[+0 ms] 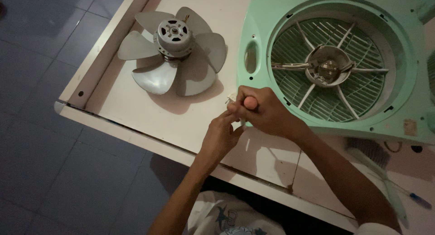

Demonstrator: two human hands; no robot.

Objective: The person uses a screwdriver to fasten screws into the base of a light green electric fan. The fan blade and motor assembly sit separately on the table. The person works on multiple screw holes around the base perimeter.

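My right hand (263, 110) is closed around a tool with a round orange-pink handle end (250, 102), held upright near the lower left corner of the mint-green fan housing (258, 31). My left hand (220, 137) sits just below it, its fingertips pinching at the tool's shaft and a small white part (231, 98); what they grip is partly hidden. The grey fan blade with its motor (174, 35) lies apart on the table to the upper left.
The white table's (149, 112) front edge runs diagonally, with dark tiled floor (41, 126) to the left. Inside the housing a white grille and central hub (328, 69) show. A blue-handled screwdriver (419, 200) lies at the lower right.
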